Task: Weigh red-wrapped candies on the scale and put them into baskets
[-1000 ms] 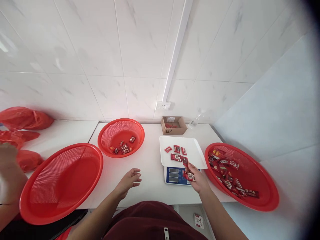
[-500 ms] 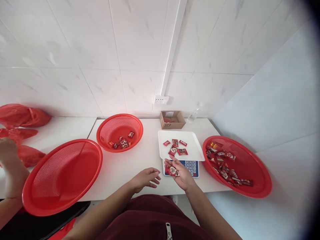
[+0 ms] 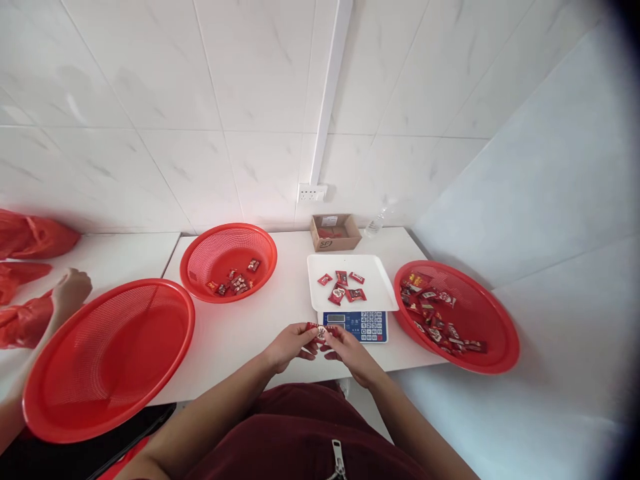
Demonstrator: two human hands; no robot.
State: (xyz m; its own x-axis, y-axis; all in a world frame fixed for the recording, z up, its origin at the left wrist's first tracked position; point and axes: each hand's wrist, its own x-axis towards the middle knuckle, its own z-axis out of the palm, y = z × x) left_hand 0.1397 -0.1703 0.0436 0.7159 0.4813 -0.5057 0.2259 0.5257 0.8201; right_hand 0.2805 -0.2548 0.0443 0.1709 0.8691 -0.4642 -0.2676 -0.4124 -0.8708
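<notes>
Between both hands, in front of the scale, is a red wrapped candy (image 3: 321,333) with a pale label. My left hand (image 3: 293,347) pinches its left end, and my right hand (image 3: 349,352) pinches its right end. Just beyond stands a digital scale (image 3: 373,327) with a blue keypad, its display partly in sight. Several wrapped candies (image 3: 340,287) lie on the scale's white tray (image 3: 375,267). To the right, a large red basket (image 3: 487,320) holds many more candies (image 3: 437,313).
A smaller red basket (image 3: 227,235) with several candies stands back left; a large red basket (image 3: 107,360) sits nearer. A cardboard box (image 3: 336,233) and clear bottle (image 3: 375,223) are by the wall. Another person's hand (image 3: 71,292) is near red bags (image 3: 35,235) at far left.
My left hand has come over to the candy and grips its end. The candy has moved from my right palm to between both hands. The other person's hand shifted right.
</notes>
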